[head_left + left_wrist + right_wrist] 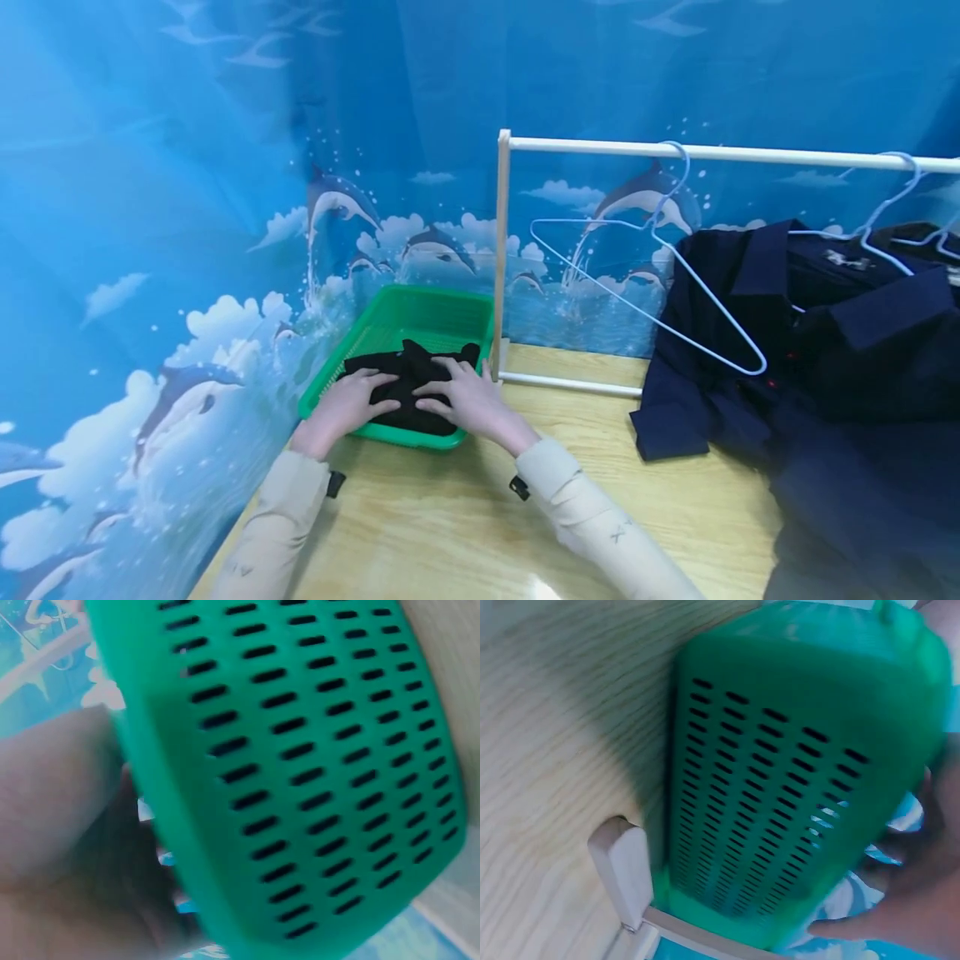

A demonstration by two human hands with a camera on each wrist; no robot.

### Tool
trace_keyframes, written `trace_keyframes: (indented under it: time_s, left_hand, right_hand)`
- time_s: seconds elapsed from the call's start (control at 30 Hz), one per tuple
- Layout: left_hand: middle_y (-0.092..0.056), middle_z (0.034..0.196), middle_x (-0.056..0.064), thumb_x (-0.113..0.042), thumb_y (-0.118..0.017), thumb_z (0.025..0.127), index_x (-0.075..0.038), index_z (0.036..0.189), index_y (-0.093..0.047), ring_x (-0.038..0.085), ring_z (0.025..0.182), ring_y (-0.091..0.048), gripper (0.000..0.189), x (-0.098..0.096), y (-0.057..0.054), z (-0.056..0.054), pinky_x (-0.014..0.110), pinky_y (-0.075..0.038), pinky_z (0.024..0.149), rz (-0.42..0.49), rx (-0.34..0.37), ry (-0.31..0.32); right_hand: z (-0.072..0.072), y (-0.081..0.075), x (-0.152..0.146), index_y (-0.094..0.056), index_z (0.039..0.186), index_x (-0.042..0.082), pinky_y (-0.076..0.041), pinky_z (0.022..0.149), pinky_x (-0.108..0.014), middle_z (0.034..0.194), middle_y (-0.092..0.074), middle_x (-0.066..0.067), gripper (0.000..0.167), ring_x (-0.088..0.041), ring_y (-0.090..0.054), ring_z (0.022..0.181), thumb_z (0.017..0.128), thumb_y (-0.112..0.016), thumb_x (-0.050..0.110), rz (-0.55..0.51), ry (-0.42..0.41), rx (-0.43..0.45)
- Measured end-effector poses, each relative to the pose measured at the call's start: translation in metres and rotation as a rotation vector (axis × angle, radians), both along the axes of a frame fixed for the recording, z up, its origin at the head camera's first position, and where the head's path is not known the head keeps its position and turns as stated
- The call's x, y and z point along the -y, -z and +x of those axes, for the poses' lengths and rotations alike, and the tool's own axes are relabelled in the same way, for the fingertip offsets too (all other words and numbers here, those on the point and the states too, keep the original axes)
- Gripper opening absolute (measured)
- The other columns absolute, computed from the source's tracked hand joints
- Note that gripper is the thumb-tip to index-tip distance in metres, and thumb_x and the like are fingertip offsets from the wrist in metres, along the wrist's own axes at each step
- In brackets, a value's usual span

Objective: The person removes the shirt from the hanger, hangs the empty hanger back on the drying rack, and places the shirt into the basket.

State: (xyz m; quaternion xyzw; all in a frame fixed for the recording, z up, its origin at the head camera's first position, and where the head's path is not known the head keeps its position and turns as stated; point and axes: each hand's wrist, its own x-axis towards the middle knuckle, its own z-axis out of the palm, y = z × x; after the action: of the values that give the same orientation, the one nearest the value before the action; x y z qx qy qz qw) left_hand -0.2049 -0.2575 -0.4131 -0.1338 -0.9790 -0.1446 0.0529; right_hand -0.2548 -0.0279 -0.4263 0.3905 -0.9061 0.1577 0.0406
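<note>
Black folded cloth (412,383) lies in the front part of a green plastic basket (442,307). From the left, my left hand (347,404) rests on the cloth with its fingers extended over it. My right hand (477,402) lies on the cloth's right side, fingers spread and pointing left. The left wrist view shows the slotted basket wall (300,750) with the blurred left hand (60,802) at its rim. Likewise, the right hand (907,889) reaches over the rim beside the slotted side (750,787) in the right wrist view. Fingertips are partly hidden there.
A white-railed rack (585,147) stands right of the basket, its post (501,250) close to the basket's rim. On the rail hang a bare light-blue hanger (705,292) and a dark navy garment (847,375). A dolphin-printed curtain (225,208) borders the wooden table (420,525).
</note>
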Motion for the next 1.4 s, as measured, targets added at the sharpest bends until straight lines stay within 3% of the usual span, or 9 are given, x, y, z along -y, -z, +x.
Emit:
trace_keyframes:
  time_s: [0.13, 0.27, 0.47, 0.57, 0.73, 1.17, 1.4]
  left_hand:
    - [-0.063, 0.13, 0.025, -0.028, -0.073, 0.096, -0.005, 0.125, -0.071, 0.043, 0.113, -0.063, 0.038, -0.008, -0.005, 0.004, 0.058, -0.052, 0.09, -0.038, -0.196, -0.056]
    - [-0.07, 0.118, 0.018, -0.024, -0.074, 0.095, -0.007, 0.12, -0.073, 0.035, 0.099, -0.069, 0.03, -0.023, -0.013, 0.006, 0.051, -0.056, 0.081, -0.011, -0.377, -0.065]
    - [-0.073, 0.098, 0.011, -0.022, -0.072, 0.096, -0.009, 0.107, -0.076, 0.026, 0.068, -0.064, 0.017, -0.047, -0.022, 0.007, 0.039, -0.052, 0.058, 0.062, -0.556, -0.03]
    - [-0.071, 0.089, 0.007, -0.022, -0.07, 0.098, -0.01, 0.1, -0.076, 0.021, 0.06, -0.058, 0.014, -0.059, -0.027, 0.004, 0.034, -0.046, 0.051, 0.07, -0.598, -0.016]
    - [-0.069, 0.084, 0.004, -0.023, -0.069, 0.099, -0.012, 0.096, -0.075, 0.018, 0.061, -0.059, 0.013, -0.078, -0.035, -0.002, 0.032, -0.046, 0.053, 0.074, -0.636, 0.027]
    - [-0.069, 0.09, 0.005, -0.022, -0.07, 0.098, -0.011, 0.101, -0.076, 0.021, 0.075, -0.065, 0.012, -0.117, -0.066, -0.023, 0.036, -0.052, 0.062, 0.088, -0.704, 0.078]
    - [-0.068, 0.091, 0.006, -0.024, -0.067, 0.1, -0.011, 0.103, -0.075, 0.022, 0.076, -0.064, 0.016, -0.131, -0.085, -0.051, 0.036, -0.052, 0.064, 0.079, -0.742, 0.05]
  right_hand:
    - [0.01, -0.011, -0.015, -0.066, 0.134, 0.032, -0.035, 0.11, -0.063, 0.148, -0.051, -0.007, 0.036, -0.031, -0.051, 0.132, 0.102, -0.059, 0.044, -0.222, -0.011, -0.126]
    - [0.016, -0.02, -0.035, -0.071, 0.126, 0.021, -0.05, 0.098, -0.05, 0.126, -0.067, -0.005, 0.028, -0.026, -0.063, 0.114, 0.099, -0.067, 0.031, -0.409, -0.003, -0.27]
    - [0.023, -0.03, -0.07, -0.074, 0.12, 0.017, -0.057, 0.088, -0.042, 0.111, -0.074, -0.001, 0.023, -0.023, -0.07, 0.102, 0.098, -0.071, 0.021, -0.504, 0.058, -0.372]
    - [0.025, -0.034, -0.087, -0.073, 0.121, 0.016, -0.058, 0.079, -0.04, 0.109, -0.075, -0.001, 0.024, -0.022, -0.071, 0.098, 0.097, -0.072, 0.019, -0.519, 0.094, -0.415]
    - [0.028, -0.041, -0.118, -0.074, 0.12, 0.017, -0.056, 0.065, -0.038, 0.104, -0.076, -0.001, 0.025, -0.022, -0.07, 0.088, 0.095, -0.074, 0.018, -0.527, 0.154, -0.494]
    - [0.042, -0.077, -0.207, -0.073, 0.122, 0.014, -0.055, 0.074, -0.046, 0.108, -0.075, -0.007, 0.027, -0.029, -0.068, 0.095, 0.096, -0.072, 0.015, -0.521, 0.316, -0.655]
    - [0.044, -0.099, -0.25, -0.073, 0.122, 0.011, -0.05, 0.081, -0.047, 0.112, -0.074, -0.012, 0.025, -0.034, -0.066, 0.099, 0.099, -0.067, 0.017, -0.526, 0.41, -0.723]
